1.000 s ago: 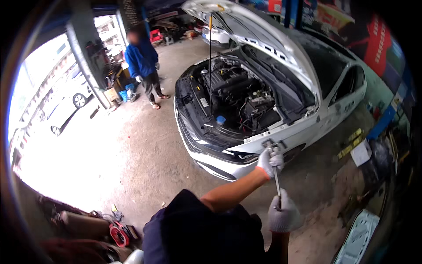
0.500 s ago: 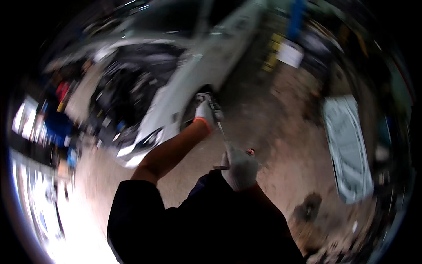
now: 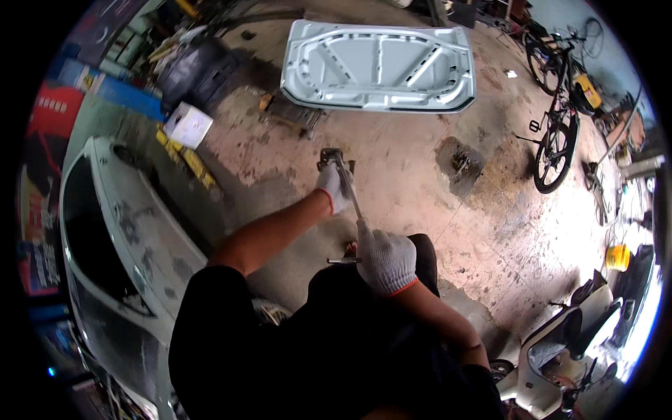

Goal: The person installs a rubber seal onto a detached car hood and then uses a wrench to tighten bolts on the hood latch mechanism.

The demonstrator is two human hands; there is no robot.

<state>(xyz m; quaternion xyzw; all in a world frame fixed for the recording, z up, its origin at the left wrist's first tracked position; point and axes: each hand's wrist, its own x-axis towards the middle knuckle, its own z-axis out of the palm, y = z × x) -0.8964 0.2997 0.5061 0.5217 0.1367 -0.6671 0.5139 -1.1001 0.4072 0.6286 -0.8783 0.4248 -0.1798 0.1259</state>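
Note:
In white knit gloves, my left hand (image 3: 334, 183) grips a long metal tool (image 3: 353, 199) just under its dark, bracket-like head, and my right hand (image 3: 383, 253) is closed on the lower end of its shaft, where a short crossbar juts out to the left. The tool is held out in front of my body, over the stained floor (image 3: 420, 196). Beyond it lies a pale panel (image 3: 379, 56) with a ribbed inner face.
A white car (image 3: 143, 231) is at the left, near a yellow bar (image 3: 183, 155), a white carton (image 3: 187, 126) and a dark plastic part (image 3: 199, 73). A bicycle (image 3: 553, 154) stands at the right, a white scooter (image 3: 556, 350) at the lower right, beside a yellow bucket (image 3: 616, 257).
I have turned to the right: the car has swung from ahead to my left, the co-worker has left the view, and the panel now lies ahead. Both hands still hold the tool.

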